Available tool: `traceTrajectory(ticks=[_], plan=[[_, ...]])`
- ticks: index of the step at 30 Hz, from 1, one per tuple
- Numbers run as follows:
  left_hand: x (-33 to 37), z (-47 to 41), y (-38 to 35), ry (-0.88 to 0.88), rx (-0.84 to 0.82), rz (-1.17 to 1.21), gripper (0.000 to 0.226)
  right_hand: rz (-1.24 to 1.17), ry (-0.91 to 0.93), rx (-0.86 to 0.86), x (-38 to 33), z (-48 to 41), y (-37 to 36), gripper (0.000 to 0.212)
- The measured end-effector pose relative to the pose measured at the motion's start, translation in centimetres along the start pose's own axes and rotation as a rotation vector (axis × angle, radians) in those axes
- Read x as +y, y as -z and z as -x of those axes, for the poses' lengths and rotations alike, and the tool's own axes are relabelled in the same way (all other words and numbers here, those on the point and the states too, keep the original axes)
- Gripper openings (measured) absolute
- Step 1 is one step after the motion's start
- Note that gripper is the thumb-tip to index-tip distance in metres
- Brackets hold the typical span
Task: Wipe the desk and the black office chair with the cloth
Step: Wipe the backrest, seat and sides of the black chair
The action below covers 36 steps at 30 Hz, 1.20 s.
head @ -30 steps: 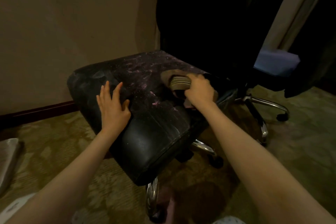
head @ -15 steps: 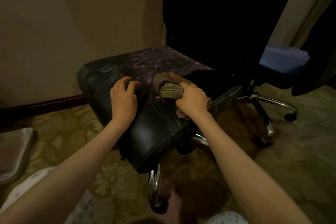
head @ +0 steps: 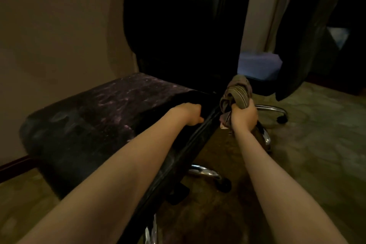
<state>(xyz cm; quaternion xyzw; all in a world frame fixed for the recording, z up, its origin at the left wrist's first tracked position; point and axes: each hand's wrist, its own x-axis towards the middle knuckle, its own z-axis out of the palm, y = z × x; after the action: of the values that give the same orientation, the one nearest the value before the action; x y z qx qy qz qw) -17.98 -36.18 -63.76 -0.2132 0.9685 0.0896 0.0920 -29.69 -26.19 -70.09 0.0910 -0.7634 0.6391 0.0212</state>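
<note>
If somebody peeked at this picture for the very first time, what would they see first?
Probably the two bare arms reaching in from the bottom. The right hand squeezes a bunched striped cloth just off the seat's right edge, and the left hand grips that edge. Next comes the big black chair filling the middle, its worn seat speckled purple.

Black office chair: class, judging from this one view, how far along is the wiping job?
Done: nothing clearly; the chair seat shows pale scuffed patches. In hand: the right hand grips the bunched cloth beside the seat's edge, off the surface, while the left hand holds the seat's right side. Left: seat and backrest; no desk is in view.
</note>
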Motion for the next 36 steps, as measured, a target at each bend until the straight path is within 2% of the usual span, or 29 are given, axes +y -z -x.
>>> traceTrajectory(ticks=[3, 5, 8, 11, 17, 21, 29, 32, 36], plan=[[-1.3, -2.3, -0.8, 0.020, -0.092, 0.050, 0.030, -0.001, -0.040, -0.061, 1.2, -1.6, -0.7, 0.025], [-2.2, -3.3, -1.4, 0.004, -0.088, 0.097, 0.019, -0.018, -0.082, -0.153, 1.7, -2.1, -1.4, 0.031], [-2.7, -4.2, -2.0, -0.029, -0.076, 0.104, 0.017, -0.101, -0.103, -0.193, 2.6, -1.8, -1.5, 0.038], [-3.2, -4.3, -2.3, -0.064, -0.048, 0.163, 0.015, -0.195, -0.098, -0.214, 3.7, 0.7, -1.1, 0.037], [-3.4, -4.1, -2.2, -0.062, -0.031, 0.179, 0.018, -0.414, -0.226, -0.314, 5.4, 8.3, -0.5, 0.043], [-2.8, -3.5, -2.3, -0.074, -0.007, 0.186, 0.018, -0.375, -0.208, -0.303, 5.3, 9.7, -0.2, 0.044], [-2.9, -3.5, -2.8, -0.078, 0.018, 0.173, 0.015, -0.265, -0.195, -0.141, 2.1, 3.1, -0.9, 0.043], [-2.9, -3.7, -2.9, -0.095, 0.016, 0.157, 0.016, -0.282, -0.185, -0.206, 2.6, 5.0, -0.3, 0.040], [-3.0, -3.8, -2.8, -0.104, 0.024, 0.143, 0.017, -0.415, -0.279, -0.305, 3.7, 10.8, 0.7, 0.031]])
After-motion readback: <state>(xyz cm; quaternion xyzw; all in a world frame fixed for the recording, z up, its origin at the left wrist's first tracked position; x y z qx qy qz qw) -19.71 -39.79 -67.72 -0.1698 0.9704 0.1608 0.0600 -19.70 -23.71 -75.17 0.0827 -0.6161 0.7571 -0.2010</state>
